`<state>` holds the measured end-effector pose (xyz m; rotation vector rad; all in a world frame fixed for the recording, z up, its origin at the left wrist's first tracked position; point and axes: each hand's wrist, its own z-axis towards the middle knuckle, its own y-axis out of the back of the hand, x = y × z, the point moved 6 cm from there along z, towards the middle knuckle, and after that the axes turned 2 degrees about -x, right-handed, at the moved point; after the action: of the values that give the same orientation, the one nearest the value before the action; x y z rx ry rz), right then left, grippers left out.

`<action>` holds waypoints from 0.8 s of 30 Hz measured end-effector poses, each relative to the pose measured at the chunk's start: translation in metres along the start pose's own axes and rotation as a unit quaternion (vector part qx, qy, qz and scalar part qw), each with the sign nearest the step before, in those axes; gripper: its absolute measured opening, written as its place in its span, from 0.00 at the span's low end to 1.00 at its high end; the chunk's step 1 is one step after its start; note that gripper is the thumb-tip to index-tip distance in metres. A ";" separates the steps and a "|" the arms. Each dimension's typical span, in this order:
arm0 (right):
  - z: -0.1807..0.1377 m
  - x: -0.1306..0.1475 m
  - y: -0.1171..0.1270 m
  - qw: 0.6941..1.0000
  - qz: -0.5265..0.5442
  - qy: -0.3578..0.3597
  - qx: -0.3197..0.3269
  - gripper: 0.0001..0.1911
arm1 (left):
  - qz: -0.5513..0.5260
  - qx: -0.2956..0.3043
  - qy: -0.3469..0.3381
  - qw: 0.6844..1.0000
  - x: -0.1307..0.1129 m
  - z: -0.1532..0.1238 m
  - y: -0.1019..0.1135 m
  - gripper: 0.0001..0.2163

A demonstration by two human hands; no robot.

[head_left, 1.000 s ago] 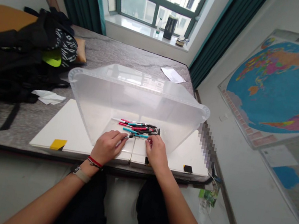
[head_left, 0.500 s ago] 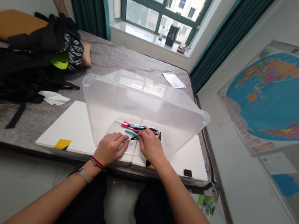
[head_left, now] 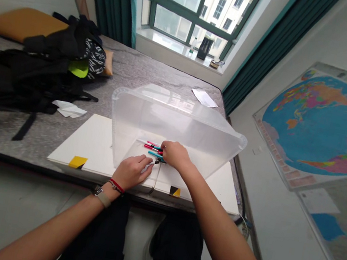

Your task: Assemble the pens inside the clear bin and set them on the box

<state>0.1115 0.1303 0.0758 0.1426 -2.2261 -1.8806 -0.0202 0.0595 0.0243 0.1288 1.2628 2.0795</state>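
Observation:
A translucent plastic bin [head_left: 178,122] lies on its side with its opening toward me. Several red, teal and black pens [head_left: 151,146] are heaped on its lower wall. My left hand [head_left: 131,172] is closed around a white pen with a black end [head_left: 153,163], just in front of the heap. Over the heap's right side, my right hand [head_left: 175,154] has its fingers bent together among the pens and covers part of them. What its fingertips pinch, if anything, is hidden. A teal pen [head_left: 153,154] lies between the two hands.
White boards [head_left: 86,141] with yellow-black corner tape lie under the bin at the table's front edge. Black bags [head_left: 17,80] and a crumpled tissue [head_left: 68,109] are at left. A paper sheet [head_left: 204,98] lies behind the bin. A wall map [head_left: 326,121] hangs at right.
My right hand has shifted up and over the pens, deeper into the bin, hiding more of the heap. My left hand still holds the white pen at the bin's front. The camera view has tilted slightly.

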 end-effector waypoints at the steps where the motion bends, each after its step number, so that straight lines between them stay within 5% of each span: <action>1: -0.002 -0.001 -0.003 1.000 0.006 0.001 0.003 0.12 | 0.000 -0.001 -0.001 1.000 0.000 0.000 0.000 0.09; 7: -0.010 -0.017 -0.004 0.998 0.007 -0.050 -0.044 0.15 | -0.014 -0.007 0.002 1.000 0.000 0.000 0.001 0.09; 12: -0.004 -0.005 -0.013 1.000 0.024 0.006 0.015 0.14 | -0.022 -0.012 0.006 1.000 0.001 0.000 0.002 0.09; 18: -0.006 -0.013 -0.013 0.996 -0.039 -0.072 -0.037 0.14 | -0.020 -0.010 0.004 1.000 0.001 0.000 0.002 0.09; 24: -0.005 0.001 -0.009 1.000 -0.015 0.019 -0.007 0.12 | -0.029 -0.018 0.005 0.999 0.000 0.000 0.004 0.08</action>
<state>0.1111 0.1236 0.0673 0.2080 -2.1977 -1.8909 -0.0222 0.0586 0.0275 0.0659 1.2205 2.0536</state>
